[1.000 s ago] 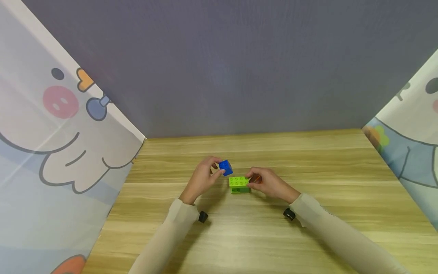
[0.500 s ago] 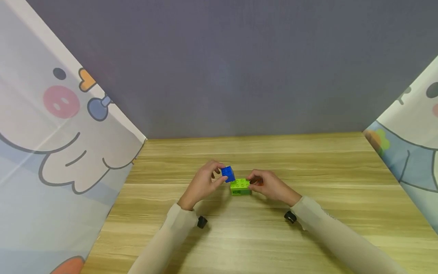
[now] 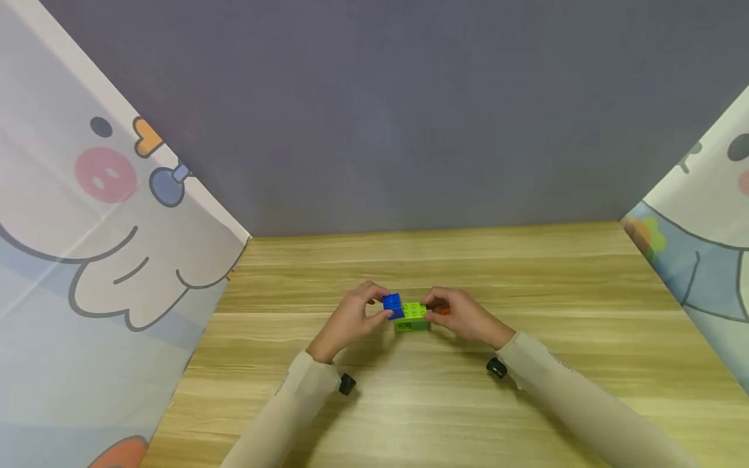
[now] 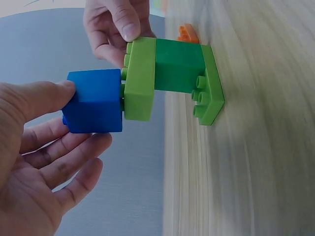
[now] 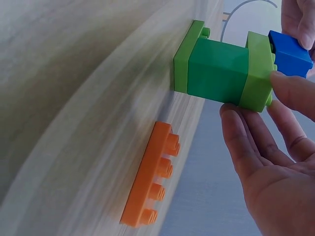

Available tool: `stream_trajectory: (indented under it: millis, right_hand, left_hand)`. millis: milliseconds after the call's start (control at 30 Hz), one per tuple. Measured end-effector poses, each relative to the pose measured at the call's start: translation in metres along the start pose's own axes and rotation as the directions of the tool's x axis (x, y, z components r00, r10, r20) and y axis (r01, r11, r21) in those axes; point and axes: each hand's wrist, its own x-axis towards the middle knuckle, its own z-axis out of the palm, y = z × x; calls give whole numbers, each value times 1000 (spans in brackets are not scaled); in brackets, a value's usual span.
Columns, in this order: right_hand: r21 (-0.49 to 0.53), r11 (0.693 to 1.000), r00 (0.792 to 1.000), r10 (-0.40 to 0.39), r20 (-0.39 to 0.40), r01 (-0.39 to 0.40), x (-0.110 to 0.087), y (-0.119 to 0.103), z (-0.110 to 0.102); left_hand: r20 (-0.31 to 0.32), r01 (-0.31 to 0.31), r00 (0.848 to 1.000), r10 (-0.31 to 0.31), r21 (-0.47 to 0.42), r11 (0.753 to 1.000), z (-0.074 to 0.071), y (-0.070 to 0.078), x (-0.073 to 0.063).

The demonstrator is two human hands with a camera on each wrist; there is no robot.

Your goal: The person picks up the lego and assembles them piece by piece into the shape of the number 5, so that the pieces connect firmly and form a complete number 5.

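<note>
My left hand (image 3: 351, 318) pinches a square blue toy brick (image 4: 96, 101) between thumb and fingers. The blue brick sits at the left end of the studded light green brick (image 4: 141, 81), right against its studs. That light green brick caps a dark green brick (image 5: 218, 68), which stands on a lower light green brick (image 4: 212, 91) resting on the table. At the right end of the stack, my right hand (image 3: 462, 315) holds the upper light green brick between thumb and fingers. Several studs show between the blue brick and my right thumb.
An orange brick (image 5: 146, 179) with a row of studs lies on the wooden table (image 3: 445, 416), partly hidden by the right hand in the head view. A grey panel (image 3: 374, 117) rises behind the table, with cartoon-printed sheets (image 3: 146, 260) at both sides.
My left hand has moved right and toward me, bringing the blue brick from beyond the stack onto its left end. The right hand has stayed at the stack's right end.
</note>
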Motion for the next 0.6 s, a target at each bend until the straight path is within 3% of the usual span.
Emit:
stream_trajectory:
  millis: [600]
  right_hand:
    - [0, 1000, 1000, 10, 2, -10, 2, 1, -1]
  left_hand:
    - [31, 25, 999, -23, -93, 995, 7, 2, 7]
